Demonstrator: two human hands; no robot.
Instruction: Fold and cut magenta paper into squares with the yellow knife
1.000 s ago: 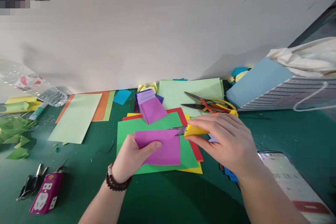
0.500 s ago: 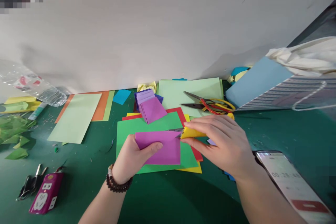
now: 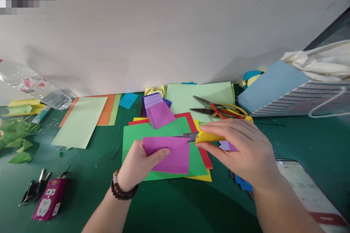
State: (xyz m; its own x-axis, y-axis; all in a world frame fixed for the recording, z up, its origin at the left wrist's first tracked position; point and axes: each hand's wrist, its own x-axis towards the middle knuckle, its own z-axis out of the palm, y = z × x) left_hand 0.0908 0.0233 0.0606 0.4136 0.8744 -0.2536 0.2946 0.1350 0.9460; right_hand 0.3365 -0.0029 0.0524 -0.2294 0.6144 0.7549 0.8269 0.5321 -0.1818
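My left hand (image 3: pixel 147 162) is closed on a purple sheet of paper (image 3: pixel 175 156), the thumb flat on its front and the fingers hidden behind. In my right hand (image 3: pixel 237 149) is a pair of scissors (image 3: pixel 209 137) with yellow handles. Their grey blades point left and meet the purple paper near its upper right corner; the tips are partly behind it. Below the paper lies a green sheet (image 3: pixel 132 149) on top of red (image 3: pixel 205 156) and yellow sheets (image 3: pixel 201 177). A stack of purple paper squares (image 3: pixel 161 115) rests on the green sheet's far edge.
More scissors (image 3: pixel 207 110) lie on pale green sheets (image 3: pixel 186 96) near the wall. A paper bag (image 3: pixel 273 83) and a phone (image 3: pixel 298 185) are at right. At left are a bottle (image 3: pixel 51 93), paper sheets (image 3: pixel 82 120), keys (image 3: pixel 34 189) and a purple box (image 3: pixel 50 198).
My right hand and the scissors have moved to the right, drawing the blades partly out from the paper. My left hand keeps the purple paper in nearly the same place.
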